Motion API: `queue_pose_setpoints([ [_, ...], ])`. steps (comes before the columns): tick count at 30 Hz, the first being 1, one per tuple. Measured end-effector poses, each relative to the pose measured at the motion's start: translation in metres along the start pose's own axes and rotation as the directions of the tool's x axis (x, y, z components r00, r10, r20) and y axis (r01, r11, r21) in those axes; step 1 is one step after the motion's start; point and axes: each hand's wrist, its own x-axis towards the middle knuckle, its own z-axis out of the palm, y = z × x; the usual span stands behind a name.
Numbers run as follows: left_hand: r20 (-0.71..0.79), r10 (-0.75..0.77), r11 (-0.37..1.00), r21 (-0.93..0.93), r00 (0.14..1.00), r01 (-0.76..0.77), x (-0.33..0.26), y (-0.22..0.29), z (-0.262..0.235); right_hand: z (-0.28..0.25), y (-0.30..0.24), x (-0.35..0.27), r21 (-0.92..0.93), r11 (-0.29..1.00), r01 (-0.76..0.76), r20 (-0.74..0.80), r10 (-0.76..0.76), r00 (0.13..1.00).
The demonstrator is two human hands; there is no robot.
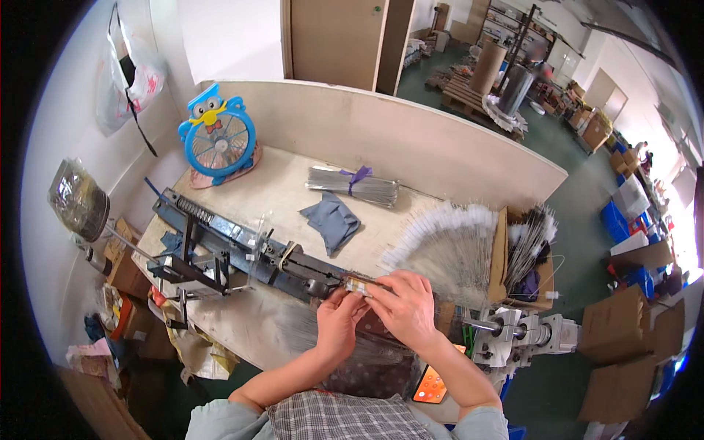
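Note:
My left hand (339,320) and my right hand (403,305) meet at the right end of a long dark metal bench machine (257,253). Between their fingertips is a small whitish and yellowish piece (357,286), partly covered by the fingers. Both hands are closed around it, the right from above and the left from below. Beside my left fingers sits a dark rounded knob (317,287) of the machine. Thin grey wires (297,326) lie under and left of my left forearm.
Many thin wire brushes with white bristles (447,238) fan out right of my hands, beside a cardboard box (500,257). Behind lie a blue-grey cloth (330,221), a tied wire bundle (353,186) and a blue fan (220,147). A phone (431,384) and metal shaft machine (521,334) are near right.

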Motion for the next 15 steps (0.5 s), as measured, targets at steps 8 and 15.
queue_pose_setpoints([
  [8,-0.013,-0.041,0.996,-0.075,0.999,0.039,-0.001,0.006,0.002,0.01,-0.006,0.006,0.023,1.0,0.016,0.051,-0.018,0.999],
  [15,-0.044,-0.054,0.993,-0.107,0.998,0.049,0.001,0.002,-0.005,0.014,-0.012,0.007,0.045,0.999,-0.011,0.004,0.011,1.0],
])
